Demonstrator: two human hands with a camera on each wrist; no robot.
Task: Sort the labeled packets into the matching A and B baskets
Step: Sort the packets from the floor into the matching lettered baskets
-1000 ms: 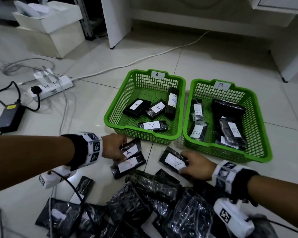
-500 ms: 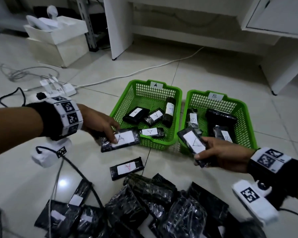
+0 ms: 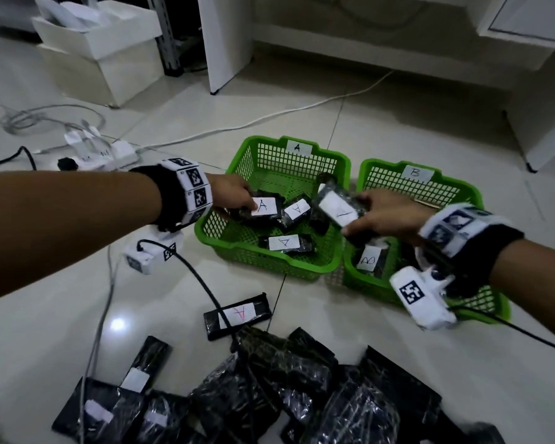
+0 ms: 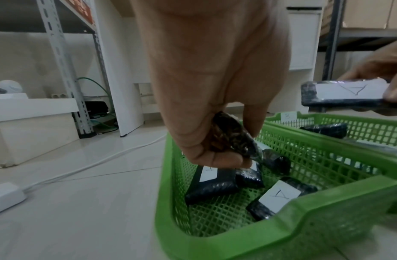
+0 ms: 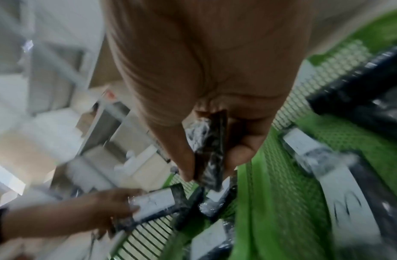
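Over the green A basket, a person's left hand pinches a black plastic-wrapped packet with a white "A" label, while the right hand grips another A-labelled packet, apparently above the rim shared with the B basket.

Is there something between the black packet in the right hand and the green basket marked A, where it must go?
Nothing visible blocks it. The right hand holds the black A-labelled packet over the right rim of the green plastic basket A. The packets already inside lie low, and the left hand is at the far left side.
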